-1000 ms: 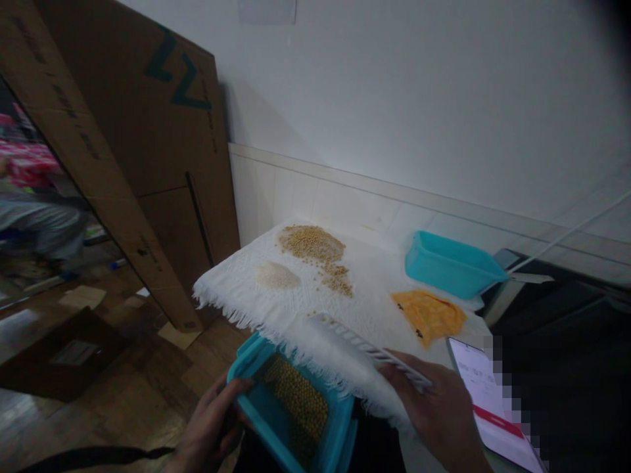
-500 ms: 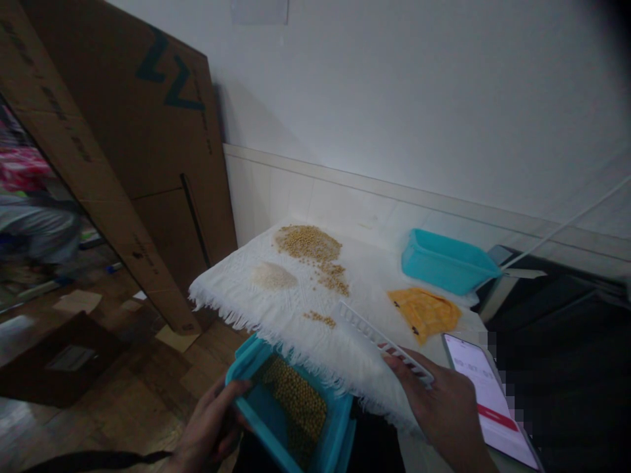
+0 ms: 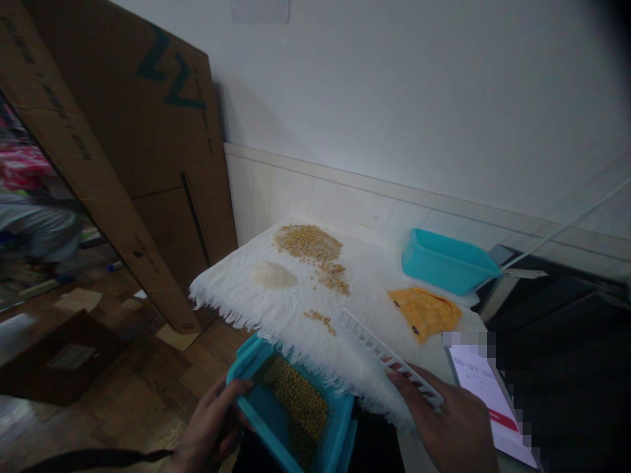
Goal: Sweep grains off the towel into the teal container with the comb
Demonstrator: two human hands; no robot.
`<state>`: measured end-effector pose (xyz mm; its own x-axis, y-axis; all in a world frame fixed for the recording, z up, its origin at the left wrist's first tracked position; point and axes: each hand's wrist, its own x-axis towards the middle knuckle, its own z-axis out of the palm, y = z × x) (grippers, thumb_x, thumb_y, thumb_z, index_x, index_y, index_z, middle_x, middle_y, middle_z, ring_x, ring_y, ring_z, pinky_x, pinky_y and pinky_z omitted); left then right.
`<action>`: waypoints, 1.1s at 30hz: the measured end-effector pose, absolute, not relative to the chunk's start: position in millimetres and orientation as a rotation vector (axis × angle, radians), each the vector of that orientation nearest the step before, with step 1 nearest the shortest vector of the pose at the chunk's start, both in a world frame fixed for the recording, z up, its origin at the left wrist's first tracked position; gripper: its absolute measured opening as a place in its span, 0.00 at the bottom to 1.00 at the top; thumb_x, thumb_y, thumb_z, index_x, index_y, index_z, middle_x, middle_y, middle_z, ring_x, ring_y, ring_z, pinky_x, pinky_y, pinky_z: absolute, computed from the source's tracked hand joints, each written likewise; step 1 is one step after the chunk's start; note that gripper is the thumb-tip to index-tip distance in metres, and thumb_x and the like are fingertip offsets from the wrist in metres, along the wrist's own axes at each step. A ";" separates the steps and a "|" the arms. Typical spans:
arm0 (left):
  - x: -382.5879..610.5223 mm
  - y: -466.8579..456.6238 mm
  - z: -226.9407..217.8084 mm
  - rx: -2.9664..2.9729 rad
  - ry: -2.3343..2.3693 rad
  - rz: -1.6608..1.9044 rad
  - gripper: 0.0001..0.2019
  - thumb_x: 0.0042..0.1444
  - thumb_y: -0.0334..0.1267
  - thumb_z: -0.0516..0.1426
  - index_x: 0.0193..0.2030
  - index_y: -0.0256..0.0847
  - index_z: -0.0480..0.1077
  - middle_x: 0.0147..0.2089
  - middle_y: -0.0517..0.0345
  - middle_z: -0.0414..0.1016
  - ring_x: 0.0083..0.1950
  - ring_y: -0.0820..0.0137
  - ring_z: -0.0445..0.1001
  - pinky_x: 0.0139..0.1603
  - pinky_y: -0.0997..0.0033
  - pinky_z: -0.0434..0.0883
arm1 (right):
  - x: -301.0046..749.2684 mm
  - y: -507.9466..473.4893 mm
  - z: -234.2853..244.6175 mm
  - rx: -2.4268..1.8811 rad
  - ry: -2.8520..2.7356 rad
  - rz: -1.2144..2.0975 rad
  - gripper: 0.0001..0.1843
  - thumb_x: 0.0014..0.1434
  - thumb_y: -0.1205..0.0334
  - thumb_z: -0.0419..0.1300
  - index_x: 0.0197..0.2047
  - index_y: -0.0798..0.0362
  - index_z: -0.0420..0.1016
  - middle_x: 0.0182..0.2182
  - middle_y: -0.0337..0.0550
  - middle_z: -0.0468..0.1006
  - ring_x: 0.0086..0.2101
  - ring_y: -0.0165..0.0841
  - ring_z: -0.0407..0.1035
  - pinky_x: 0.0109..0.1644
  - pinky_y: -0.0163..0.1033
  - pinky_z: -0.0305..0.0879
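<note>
My left hand [image 3: 219,417] grips the left rim of a teal plastic bin [image 3: 269,427], tilted below the table's front edge. Soybeans [image 3: 298,401] cover part of its floor. In my right hand [image 3: 444,414] is a white slotted plastic strip [image 3: 389,358], its far end resting over the cloth. A few loose soybeans [image 3: 319,318] lie just left of that end. Farther back on the white fringed cloth [image 3: 236,282] spreads a larger pile of soybeans [image 3: 308,242]. A small heap of pale grains [image 3: 275,275] sits in front of it.
At the back right stands a second teal bin [image 3: 448,263]. A crumpled yellow packet [image 3: 426,312] lies before it, with a phone [image 3: 488,394] at the right edge. A tall cardboard box [image 3: 148,151] rises on the left, and the wall [image 3: 394,98] borders the table behind.
My right hand and the white strip have shifted slightly right and toward me, away from the few loose soybeans. The left hand and its bin stay nearly in place.
</note>
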<state>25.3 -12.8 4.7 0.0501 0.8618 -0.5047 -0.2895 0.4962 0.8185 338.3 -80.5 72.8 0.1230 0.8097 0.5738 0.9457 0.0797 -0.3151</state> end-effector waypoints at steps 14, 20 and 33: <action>26.9 -13.4 6.0 0.598 1.225 0.934 0.21 0.39 0.56 0.71 0.27 0.43 0.71 0.12 0.63 0.69 0.08 0.83 0.52 0.10 0.84 0.45 | 321.4 -81.8 79.9 -1.523 -1.951 -0.367 0.21 0.72 0.51 0.52 0.42 0.44 0.88 0.35 0.40 0.88 0.32 0.36 0.84 0.38 0.35 0.81; 25.5 -14.3 13.3 0.608 1.215 0.910 0.18 0.43 0.53 0.70 0.26 0.43 0.71 0.12 0.64 0.69 0.09 0.83 0.52 0.10 0.84 0.46 | 311.7 -90.2 76.5 -1.504 -2.014 -0.256 0.18 0.71 0.50 0.54 0.43 0.40 0.87 0.35 0.35 0.88 0.31 0.34 0.84 0.38 0.32 0.81; 27.3 -15.2 14.3 0.579 1.191 0.959 0.19 0.42 0.53 0.71 0.26 0.42 0.73 0.13 0.61 0.70 0.09 0.84 0.52 0.11 0.84 0.44 | 331.7 -68.0 74.5 -1.763 -1.689 -0.316 0.28 0.72 0.42 0.50 0.39 0.47 0.88 0.32 0.43 0.87 0.31 0.40 0.83 0.36 0.35 0.79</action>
<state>27.3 -15.2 14.3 0.0687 0.8598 -0.5060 -0.3109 0.5004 0.8081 331.7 -68.0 74.5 0.1344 0.7927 0.5946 0.9541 0.0586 -0.2937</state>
